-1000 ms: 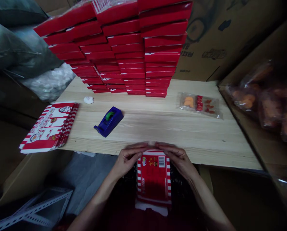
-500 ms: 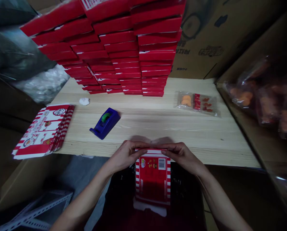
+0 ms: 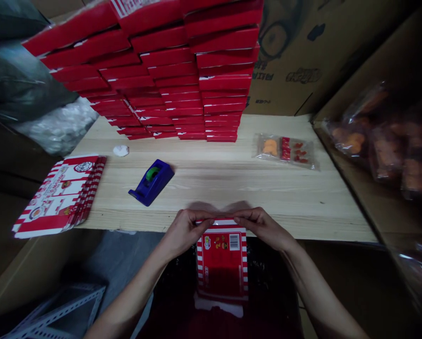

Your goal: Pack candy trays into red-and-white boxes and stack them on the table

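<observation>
Between my two hands is a red-and-white striped cardboard box (image 3: pixel 222 266) with a barcode and small food pictures, its upper edge level with the table's front edge. My left hand (image 3: pixel 190 230) pinches the upper left corner, thumb on the near face and fingers behind. At the upper right corner my right hand (image 3: pixel 262 227) grips the same way. A white flap sticks out at the box's lower end, over my lap. Beyond my left hand stands a blue tape dispenser (image 3: pixel 153 184) with a green core.
A tall stack of red boxes (image 3: pixel 175 84) fills the back of the table (image 3: pixel 211 181). Several flat printed cartons (image 3: pixel 60 193) lie at the left edge. A clear packet (image 3: pixel 285 150) rests at the right, near bagged orange pieces (image 3: pixel 384 146). A small white piece (image 3: pixel 121 150) lies left.
The view has shifted slightly, so most things sit a little further left. Both hands keep their hold on the box's upper edge, with the fingers moved only slightly.
</observation>
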Demonstrator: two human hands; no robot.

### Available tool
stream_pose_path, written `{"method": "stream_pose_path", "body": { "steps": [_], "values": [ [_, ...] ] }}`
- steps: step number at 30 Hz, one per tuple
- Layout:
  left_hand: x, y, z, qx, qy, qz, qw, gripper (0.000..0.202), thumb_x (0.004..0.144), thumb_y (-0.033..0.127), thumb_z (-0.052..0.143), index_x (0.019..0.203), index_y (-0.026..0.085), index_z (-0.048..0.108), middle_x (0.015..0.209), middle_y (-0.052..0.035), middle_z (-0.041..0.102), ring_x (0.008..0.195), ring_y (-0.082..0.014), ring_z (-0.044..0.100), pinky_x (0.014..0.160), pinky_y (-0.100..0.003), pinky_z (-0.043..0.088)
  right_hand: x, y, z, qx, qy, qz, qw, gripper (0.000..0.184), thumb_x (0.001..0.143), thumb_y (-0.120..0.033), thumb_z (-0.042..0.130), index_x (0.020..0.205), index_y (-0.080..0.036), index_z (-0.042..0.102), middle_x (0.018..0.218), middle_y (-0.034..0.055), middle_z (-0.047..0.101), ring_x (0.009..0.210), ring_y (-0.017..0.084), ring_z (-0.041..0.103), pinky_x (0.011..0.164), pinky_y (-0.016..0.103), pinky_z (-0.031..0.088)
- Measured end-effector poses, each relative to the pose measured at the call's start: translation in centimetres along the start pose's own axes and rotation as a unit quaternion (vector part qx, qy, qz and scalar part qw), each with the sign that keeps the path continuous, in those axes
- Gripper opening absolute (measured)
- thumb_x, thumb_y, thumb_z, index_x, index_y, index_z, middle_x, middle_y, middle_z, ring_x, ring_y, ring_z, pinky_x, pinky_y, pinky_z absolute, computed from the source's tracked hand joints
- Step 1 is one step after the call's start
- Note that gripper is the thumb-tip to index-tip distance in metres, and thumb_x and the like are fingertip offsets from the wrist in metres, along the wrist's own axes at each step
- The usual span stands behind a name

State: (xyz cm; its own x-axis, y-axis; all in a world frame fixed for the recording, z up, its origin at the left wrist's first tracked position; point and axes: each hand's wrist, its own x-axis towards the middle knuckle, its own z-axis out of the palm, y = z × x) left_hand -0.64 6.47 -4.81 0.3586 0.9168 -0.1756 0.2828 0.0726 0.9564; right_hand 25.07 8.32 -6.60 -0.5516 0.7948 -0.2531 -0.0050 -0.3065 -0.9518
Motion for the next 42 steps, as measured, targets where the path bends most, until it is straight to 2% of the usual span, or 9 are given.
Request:
{"method": "stream_pose_path", "body": {
  "steps": [5,9,14,16,19,27,31,35,42],
  "values": [
    [0.1,0.3,0.1,0.041,-0.009,0.007,0.999,0.021,0.096,0.033,0.065,0.099,0.023,0.083,0.089,-0.0052,0.08,0.08,-0.0208,0.07,0.068,-0.029,0.05,0.3,-0.4,-0.2,0.001,-0.048,-0.001,0.999,0.026,0.094,-0.044,0.07,0.116,-0.034,0.079,0.1,-0.0003,0.084,0.09,0.02,0.077,0.091,0.041,0.06],
    [1.1,1.7,0.3,0.124,0.009,0.036,0.992,0.022,0.09,0.036,0.074,0.076,0.019,0.073,0.065,0.0004,0.063,0.062,-0.0148,0.055,0.056,-0.025,0.038,0.5,-0.5,0.5,-0.006,-0.035,-0.02,0.999,0.026,0.093,-0.043,0.072,0.116,-0.035,0.079,0.109,0.0011,0.083,0.108,0.024,0.075,0.102,0.048,0.055],
    [2.1,2.8,0.9,0.074,-0.046,0.067,0.994,0.01,0.093,0.027,0.068,0.092,0.021,0.076,0.083,-0.0028,0.073,0.075,-0.0175,0.065,0.068,-0.028,0.046,-0.9,0.6,1.5,0.078,0.023,-0.018,0.997,0.034,0.093,-0.045,0.073,0.125,-0.037,0.074,0.127,0.0016,0.077,0.12,0.024,0.07,0.112,0.051,0.048],
    [2.0,2.5,1.3,0.038,-0.049,0.062,0.996,0.012,0.094,0.026,0.067,0.094,0.022,0.078,0.092,-0.0052,0.076,0.083,-0.0196,0.068,0.075,-0.03,0.05,-1.8,1.3,1.7,0.134,0.021,-0.009,0.991,0.037,0.093,-0.043,0.073,0.13,-0.038,0.071,0.136,0.001,0.073,0.128,0.023,0.066,0.116,0.05,0.045],
    [1.8,1.8,1.5,0.011,-0.039,0.039,0.998,0.013,0.094,0.027,0.067,0.092,0.021,0.078,0.089,-0.0058,0.075,0.081,-0.0199,0.068,0.072,-0.031,0.051,-2.5,2.0,2.0,0.176,0.019,-0.018,0.984,0.04,0.094,-0.04,0.072,0.134,-0.039,0.068,0.146,-0.001,0.066,0.137,0.022,0.06,0.12,0.048,0.041],
    [1.6,1.9,1.3,0.031,-0.027,0.027,0.999,0.012,0.092,0.024,0.067,0.081,0.02,0.072,0.081,-0.0038,0.071,0.075,-0.0176,0.063,0.066,-0.029,0.048,-1.9,2.0,2.3,0.101,0.024,-0.051,0.993,0.04,0.097,-0.037,0.068,0.137,-0.04,0.066,0.153,-0.0021,0.059,0.147,0.024,0.048,0.126,0.053,0.03],
    [1.3,2.0,0.9,0.043,-0.015,0.038,0.998,0.012,0.092,0.023,0.066,0.082,0.02,0.072,0.08,-0.0035,0.069,0.072,-0.0169,0.061,0.064,-0.028,0.045,-1.7,1.8,2.9,0.058,0.042,-0.075,0.995,0.038,0.098,-0.035,0.068,0.136,-0.041,0.066,0.148,-0.0011,0.064,0.144,0.025,0.053,0.124,0.056,0.034],
    [1.0,1.8,0.6,0.064,-0.007,0.037,0.997,0.012,0.092,0.023,0.066,0.08,0.02,0.069,0.076,-0.0019,0.065,0.068,-0.0151,0.058,0.06,-0.026,0.042,-1.6,2.0,3.7,0.11,0.097,-0.108,0.983,0.039,0.091,-0.028,0.077,0.127,-0.041,0.069,0.142,-0.0007,0.069,0.135,0.025,0.061,0.117,0.055,0.045],
    [0.4,2.4,0.2,0.085,-0.018,0.059,0.994,0.011,0.094,0.021,0.066,0.084,0.018,0.07,0.085,-0.0024,0.069,0.076,-0.0148,0.063,0.067,-0.025,0.047,-1.4,2.6,3.6,0.11,0.093,-0.095,0.985,0.039,0.085,-0.027,0.083,0.122,-0.037,0.074,0.134,0.0017,0.074,0.127,0.025,0.068,0.109,0.048,0.054]
  ]
}}
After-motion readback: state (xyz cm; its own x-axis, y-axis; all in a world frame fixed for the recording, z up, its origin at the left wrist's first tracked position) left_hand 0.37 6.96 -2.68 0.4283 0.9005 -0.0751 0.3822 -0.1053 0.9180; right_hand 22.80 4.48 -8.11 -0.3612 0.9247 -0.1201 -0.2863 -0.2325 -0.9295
